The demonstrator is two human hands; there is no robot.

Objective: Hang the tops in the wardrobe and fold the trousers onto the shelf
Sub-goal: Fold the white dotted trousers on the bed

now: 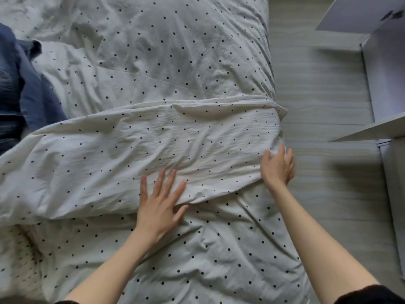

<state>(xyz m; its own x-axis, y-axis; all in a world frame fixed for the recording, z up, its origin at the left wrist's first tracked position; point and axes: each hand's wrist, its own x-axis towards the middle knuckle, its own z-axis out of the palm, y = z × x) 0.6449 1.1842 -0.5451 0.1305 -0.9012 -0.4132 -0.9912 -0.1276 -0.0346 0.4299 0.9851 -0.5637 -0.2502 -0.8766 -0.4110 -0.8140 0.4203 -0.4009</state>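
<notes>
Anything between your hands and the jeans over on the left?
Nothing solid. The jeans lie at the bed's left edge; only the folded duvet stretches between. The left hand presses flat on it, and the right hand touches its right end.

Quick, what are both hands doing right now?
Left hand: open, fingers spread flat on the folded duvet.
Right hand: open at the duvet's right edge, holding nothing I can see.

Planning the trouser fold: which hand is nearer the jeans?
Left. The left hand lies flat mid-bed, closer to the jeans at the bed's left edge; the right hand is at the opposite edge.
</notes>
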